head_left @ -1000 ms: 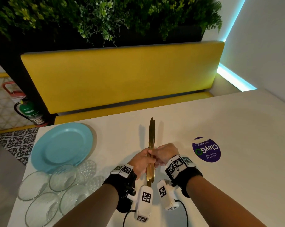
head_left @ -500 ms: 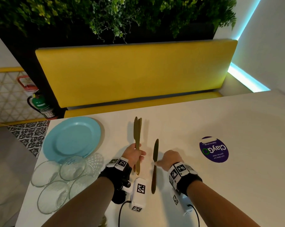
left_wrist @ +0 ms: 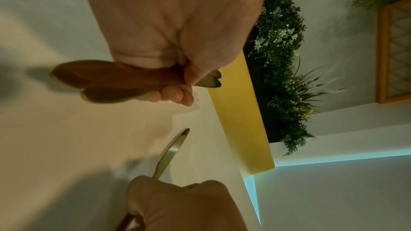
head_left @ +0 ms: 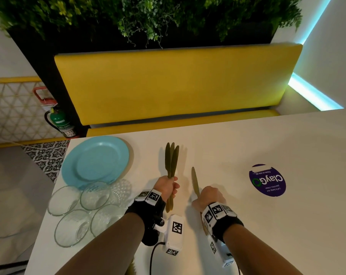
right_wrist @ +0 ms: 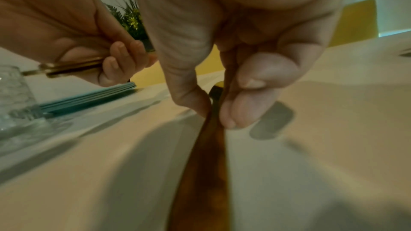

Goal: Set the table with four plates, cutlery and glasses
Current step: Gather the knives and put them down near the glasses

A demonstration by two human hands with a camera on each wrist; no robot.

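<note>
My left hand (head_left: 169,187) grips a bundle of three gold knives (head_left: 171,159) by the handles, blades pointing away over the white table (head_left: 247,225); the same bundle (left_wrist: 115,80) fills the left wrist view. My right hand (head_left: 206,196) pinches a single gold knife (head_left: 195,182) between thumb and fingers, its blade just above the table; its handle (right_wrist: 204,173) runs toward the right wrist camera. A stack of light blue plates (head_left: 95,160) lies at the table's far left, with several clear glasses (head_left: 82,213) in front of it.
A purple round sticker (head_left: 267,180) is stuck on the table to the right. A yellow bench (head_left: 178,84) with plants above runs along the table's far side. A green fire extinguisher (head_left: 60,120) stands on the floor at the left.
My hands, together on one bundle a second ago, have parted. The right hand drew one knife out to the right; the left keeps the other three, shifted slightly left.
</note>
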